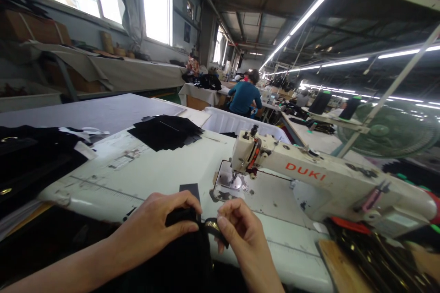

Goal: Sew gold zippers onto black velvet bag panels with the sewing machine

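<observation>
My left hand (pixel 172 219) pinches the edge of a black fabric piece (pixel 185 261) that hangs over the table's front edge. Between the fingers of my right hand (pixel 240 233) is the end of a black zipper (pixel 212 226) with gold teeth, bent in a curve beside the fabric. A small dark rectangular piece (pixel 189 188) lies flat just beyond my left fingertips. Ahead and to the right stands a sewing machine (pixel 295 165), its needle area (pixel 234 179) beyond my right hand. The fabric's lower part is dark and hard to make out.
A stack of black fabric pieces (pixel 165 132) lies on the sewing table (pixel 192 160). Black pieces with gold rings (pixel 37 160) are at left. A white plastic bin (pixel 223 121) stands behind the table. Gold-toothed zippers (pixel 374 252) lie at lower right. A person (pixel 245 96) sits farther back.
</observation>
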{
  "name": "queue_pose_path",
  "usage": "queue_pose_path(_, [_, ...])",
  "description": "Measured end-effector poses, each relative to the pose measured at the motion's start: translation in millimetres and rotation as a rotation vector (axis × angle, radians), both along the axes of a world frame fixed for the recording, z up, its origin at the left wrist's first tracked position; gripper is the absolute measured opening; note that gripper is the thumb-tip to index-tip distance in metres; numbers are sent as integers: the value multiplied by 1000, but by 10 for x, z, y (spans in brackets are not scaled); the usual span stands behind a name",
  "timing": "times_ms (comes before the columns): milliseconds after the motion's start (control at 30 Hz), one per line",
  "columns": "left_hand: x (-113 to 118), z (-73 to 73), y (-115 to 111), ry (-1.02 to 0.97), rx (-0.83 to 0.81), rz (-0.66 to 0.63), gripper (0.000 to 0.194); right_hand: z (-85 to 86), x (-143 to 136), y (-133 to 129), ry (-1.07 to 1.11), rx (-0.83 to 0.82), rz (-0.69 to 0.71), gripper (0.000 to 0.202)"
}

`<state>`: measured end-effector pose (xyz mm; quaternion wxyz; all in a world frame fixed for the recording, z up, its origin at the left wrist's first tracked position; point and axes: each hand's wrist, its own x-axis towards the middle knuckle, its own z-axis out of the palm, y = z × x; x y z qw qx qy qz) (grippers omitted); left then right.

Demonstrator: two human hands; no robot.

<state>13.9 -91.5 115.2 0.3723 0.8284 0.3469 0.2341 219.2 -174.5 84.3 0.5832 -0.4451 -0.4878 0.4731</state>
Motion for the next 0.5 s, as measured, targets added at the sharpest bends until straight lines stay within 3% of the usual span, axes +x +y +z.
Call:
queue_pose_path(100, [-30,-51,-35,-49,58,4,8,42,39,-41,-226,104,-10,26])
queue_pose_path(200, [-48,-104,-101,-148,148,19,10,46,48,-80,-408,180,-15,37])
queue_pose_path(433, [-51,-151,-168,-231,267,-57,20,-15,-232,-228,-520,208,-146,11])
queue_pose_path(500, [-65,-137,-182,-229,283,-60,20,-12,-278,-239,-551,228,-195,14])
